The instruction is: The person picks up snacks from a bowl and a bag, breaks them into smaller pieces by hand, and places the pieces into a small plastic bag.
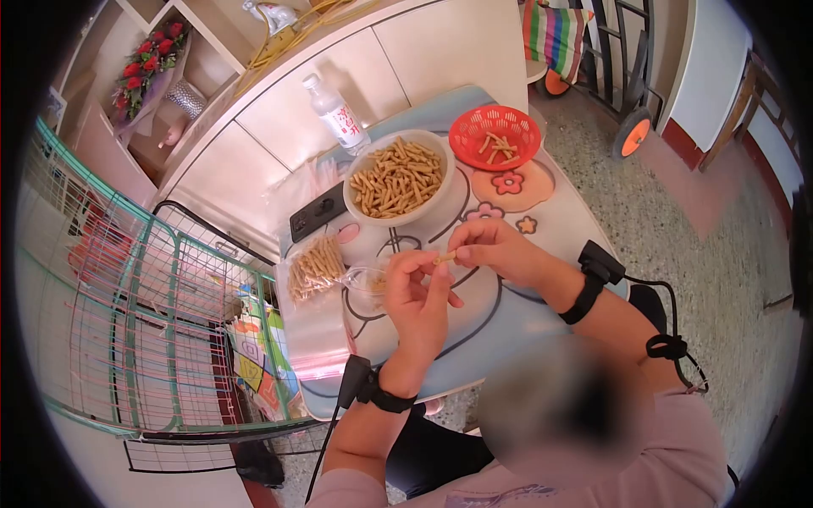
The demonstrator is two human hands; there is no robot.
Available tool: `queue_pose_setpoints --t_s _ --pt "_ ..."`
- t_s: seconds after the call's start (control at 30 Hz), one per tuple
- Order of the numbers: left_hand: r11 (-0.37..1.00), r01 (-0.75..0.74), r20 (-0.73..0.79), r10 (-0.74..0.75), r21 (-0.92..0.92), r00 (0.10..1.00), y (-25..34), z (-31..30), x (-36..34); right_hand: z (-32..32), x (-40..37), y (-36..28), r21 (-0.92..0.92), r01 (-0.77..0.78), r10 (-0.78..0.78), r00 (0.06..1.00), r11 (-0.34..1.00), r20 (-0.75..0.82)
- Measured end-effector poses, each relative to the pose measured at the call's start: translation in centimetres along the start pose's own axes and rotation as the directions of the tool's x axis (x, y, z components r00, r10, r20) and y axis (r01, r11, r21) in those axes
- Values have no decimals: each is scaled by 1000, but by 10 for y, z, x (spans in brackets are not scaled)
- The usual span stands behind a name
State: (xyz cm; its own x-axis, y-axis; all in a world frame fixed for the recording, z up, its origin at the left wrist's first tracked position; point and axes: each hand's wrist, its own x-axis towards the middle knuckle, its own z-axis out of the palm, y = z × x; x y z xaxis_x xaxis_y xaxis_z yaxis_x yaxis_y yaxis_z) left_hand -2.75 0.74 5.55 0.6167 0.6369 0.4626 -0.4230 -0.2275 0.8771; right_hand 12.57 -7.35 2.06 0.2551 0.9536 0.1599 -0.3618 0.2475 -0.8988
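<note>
Both hands meet over the middle of the low table (542, 326). My left hand (418, 300) pinches one end of a small tan stick (445, 257), and my right hand (491, 250) pinches its other end. Just beyond them stands a white bowl (400, 179) full of similar tan sticks. A red basket (494, 138) with several sticks lies at the back right. To the left of my left hand are a clear bag of sticks (316, 268) and a small clear plastic container (366, 282), partly hidden by that hand.
A dark phone (318, 212) lies left of the bowl, and a clear bottle (336, 117) stands behind it. A green wire cage (169, 322) borders the table's left side. White cabinets (356, 76) line the back. A wheeled cart (631, 102) stands at the right.
</note>
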Motion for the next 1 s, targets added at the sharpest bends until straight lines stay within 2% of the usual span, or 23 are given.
queue_pose_setpoints --t_s 0.2,0.3,0.4,0.53,0.6,0.67,0.8,0.9,1.0 --pt "978 204 -48 -206 -48 977 6 1 2 0 0 -7 26 168 -165 983 986 -84" --pt "948 317 17 -317 -26 948 4 -1 5 -4 -1 -8 146 202 -189 977 969 -93" --pt "904 428 98 -425 -2 900 0 -1 3 3 -2 -13 117 212 -203 975 970 -86" --pt "840 519 133 -539 161 832 6 -1 7 -4 2 -3 -11 187 -187 982 982 -18" --pt "827 544 141 -561 142 816 6 -3 7 -1 2 -4 -62 198 -199 980 978 -21" --pt "857 511 182 -514 68 838 5 -7 8 -4 5 -2 -162 233 -238 971 959 -11" --pt "887 459 238 -436 -48 868 2 -16 3 -9 7 2 -247 259 -268 963 934 -2" --pt "860 507 314 -467 -56 827 1 -20 6 -5 7 2 -210 243 -257 965 947 -42" --pt "849 515 310 -460 -122 832 -5 -20 7 -2 6 2 -127 204 -215 973 971 -81"
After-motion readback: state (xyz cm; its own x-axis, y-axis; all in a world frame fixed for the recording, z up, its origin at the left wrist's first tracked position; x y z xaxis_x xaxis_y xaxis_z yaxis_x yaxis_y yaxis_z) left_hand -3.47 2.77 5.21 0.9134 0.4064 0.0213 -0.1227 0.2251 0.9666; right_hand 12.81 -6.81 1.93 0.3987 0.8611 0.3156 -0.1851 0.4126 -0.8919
